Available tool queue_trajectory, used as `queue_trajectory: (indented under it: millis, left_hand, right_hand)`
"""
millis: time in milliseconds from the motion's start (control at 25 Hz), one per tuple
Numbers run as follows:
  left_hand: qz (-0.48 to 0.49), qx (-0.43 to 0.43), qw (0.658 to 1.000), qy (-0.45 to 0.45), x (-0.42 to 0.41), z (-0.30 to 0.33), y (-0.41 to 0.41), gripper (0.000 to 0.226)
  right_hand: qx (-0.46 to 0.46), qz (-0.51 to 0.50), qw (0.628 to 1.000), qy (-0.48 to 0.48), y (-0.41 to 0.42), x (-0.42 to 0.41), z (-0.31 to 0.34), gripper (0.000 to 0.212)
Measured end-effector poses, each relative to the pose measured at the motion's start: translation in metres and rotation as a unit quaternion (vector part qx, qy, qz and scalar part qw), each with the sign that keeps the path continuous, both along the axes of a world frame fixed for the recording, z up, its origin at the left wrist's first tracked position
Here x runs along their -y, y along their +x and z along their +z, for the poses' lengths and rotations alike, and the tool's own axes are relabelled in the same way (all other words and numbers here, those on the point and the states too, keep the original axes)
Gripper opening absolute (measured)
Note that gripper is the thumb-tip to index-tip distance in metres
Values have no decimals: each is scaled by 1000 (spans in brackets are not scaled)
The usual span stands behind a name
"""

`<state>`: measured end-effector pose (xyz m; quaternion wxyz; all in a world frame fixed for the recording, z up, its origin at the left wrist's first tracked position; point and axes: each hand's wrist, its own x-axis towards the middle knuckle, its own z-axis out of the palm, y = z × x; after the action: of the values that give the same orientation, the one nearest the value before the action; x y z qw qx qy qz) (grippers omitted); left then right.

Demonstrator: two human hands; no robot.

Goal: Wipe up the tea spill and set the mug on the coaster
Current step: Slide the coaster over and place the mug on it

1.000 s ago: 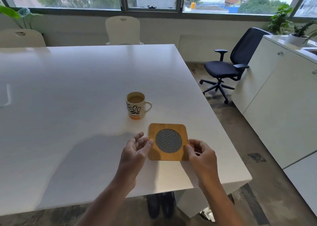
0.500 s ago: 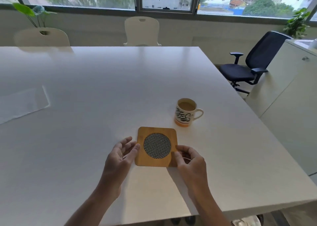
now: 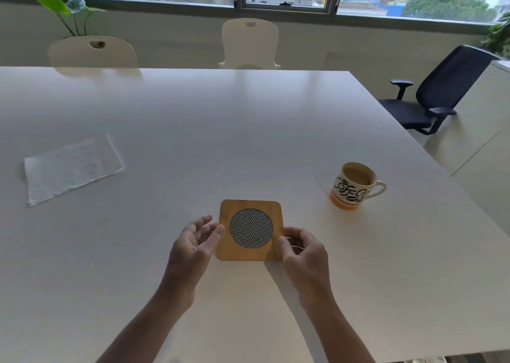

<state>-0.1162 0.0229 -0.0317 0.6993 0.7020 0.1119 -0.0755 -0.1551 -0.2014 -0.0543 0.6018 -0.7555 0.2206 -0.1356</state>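
Square bamboo coaster with a round woven black-and-white insert lies flat on the white table. Left hand open, fingertips at its left edge; right hand pinches its right edge. Tea-filled cream mug, orange base, stands right of coaster, apart; paper napkin far left.

The coaster is tan wood with a black-and-white woven disc. Right of it, the cream mug carries black lettering and an orange base. The table is white.

I observe two bare forearms entering from six o'clock. No sleeves, watch, rings or gloves visible on my left hand or right hand. Fingers bare; nails short.
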Motion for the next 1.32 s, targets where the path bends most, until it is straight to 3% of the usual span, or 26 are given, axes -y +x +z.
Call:
queue_trajectory:
  millis: [680, 960, 1080, 1200, 1320]
  left_hand:
    - [-18, -9, 1000, 13, -5, -11, 3, 42]
    - [-12, -23, 1000, 14, -8, -3, 6, 28]
    - [-5, 15, 997, 73, -7, 3, 9, 31]
    - [-23, 102, 983, 149, 8, 14, 13, 52]
    - [-81, 162, 970, 164, 43, 29, 24, 69]
  right_hand:
    - [-10, 29, 995, -93, 1, -6, 0, 25]
    - [-11, 66, 992, -110, 1, 3, 3, 29]
    - [-15, 61, 994, -85, 1, 21, 9, 31]
    - [28, 2, 998, -64, 5, 59, 23, 25]
    - [79, -83, 990, -80, 12, 110, 41, 14]
